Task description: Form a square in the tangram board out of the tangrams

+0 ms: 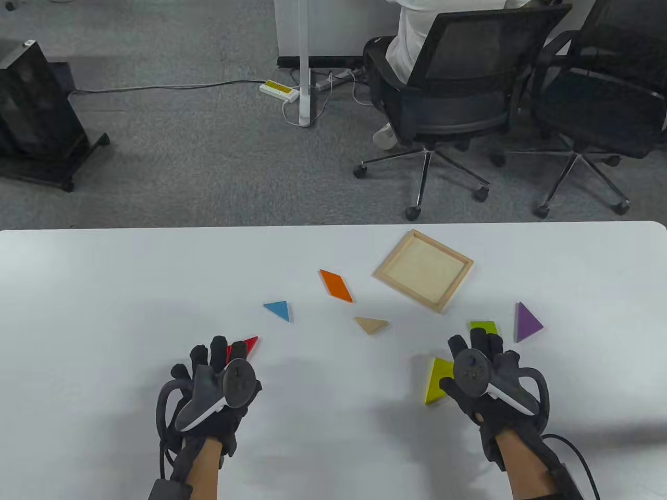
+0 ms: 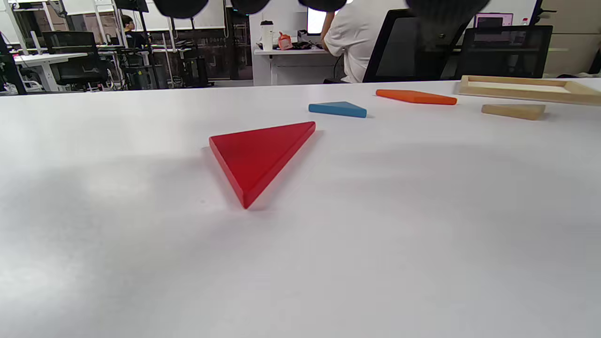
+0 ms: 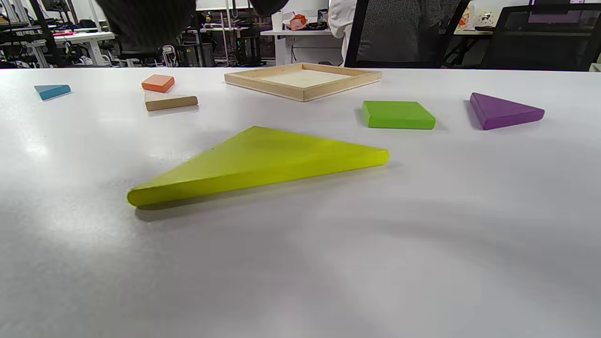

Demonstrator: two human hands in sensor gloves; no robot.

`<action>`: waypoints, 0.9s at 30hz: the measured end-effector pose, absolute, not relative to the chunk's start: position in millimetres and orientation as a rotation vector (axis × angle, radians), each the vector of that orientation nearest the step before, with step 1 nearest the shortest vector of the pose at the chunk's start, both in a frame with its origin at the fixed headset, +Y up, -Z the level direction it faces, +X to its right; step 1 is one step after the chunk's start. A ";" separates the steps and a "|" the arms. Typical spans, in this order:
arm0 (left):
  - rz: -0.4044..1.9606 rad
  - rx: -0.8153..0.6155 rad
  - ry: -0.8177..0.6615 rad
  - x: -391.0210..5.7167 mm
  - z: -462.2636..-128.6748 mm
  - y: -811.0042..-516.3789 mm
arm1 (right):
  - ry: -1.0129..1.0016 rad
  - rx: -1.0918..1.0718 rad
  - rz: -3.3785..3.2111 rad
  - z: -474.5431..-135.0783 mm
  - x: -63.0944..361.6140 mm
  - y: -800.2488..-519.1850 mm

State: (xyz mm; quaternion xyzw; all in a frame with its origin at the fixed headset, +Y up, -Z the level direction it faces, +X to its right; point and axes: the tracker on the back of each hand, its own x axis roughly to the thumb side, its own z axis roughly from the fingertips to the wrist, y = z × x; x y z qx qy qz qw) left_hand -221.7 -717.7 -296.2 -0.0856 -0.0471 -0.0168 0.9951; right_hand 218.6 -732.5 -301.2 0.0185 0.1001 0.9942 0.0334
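Both gloved hands hang over the near edge of the white table (image 1: 104, 291), and neither has hold of a piece. The left hand (image 1: 213, 388) sits at about 7 o'clock on the table, fingers spread and fairly straight above the red triangle (image 2: 256, 155). In the left wrist view that triangle lies flat and free, with only dark fingertips (image 2: 181, 5) at the top edge, clear of it. The right hand (image 1: 482, 380) sits at about 5 o'clock, fingers relaxed and apart, over the yellow triangle (image 3: 263, 162) and the near edge of the green square (image 3: 398, 114). From above I cannot tell whether it touches them, but in the right wrist view both lie flat and ungripped.

The board (image 1: 423, 271), a shallow wooden tray with nothing in it, lies turned at an angle at about 1 o'clock from the table's middle. The purple triangle (image 1: 527, 322) is at the board's 4 o'clock, well apart from it and just beside the green square. The orange parallelogram (image 1: 336, 285) lies at the board's 9 o'clock. The plain wooden triangle (image 1: 371, 324) is at its 7 o'clock. The blue triangle (image 1: 278, 310) lies further out toward 8 o'clock, between the parallelogram and the red triangle.

Beyond the table, a person sits in a black office chair (image 1: 458, 94) at 12 o'clock.
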 end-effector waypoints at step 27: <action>-0.062 -0.141 -0.064 -224.4 -290.2 -710.6 | 0.094 0.097 3.081 -314.6 213.7 -698.8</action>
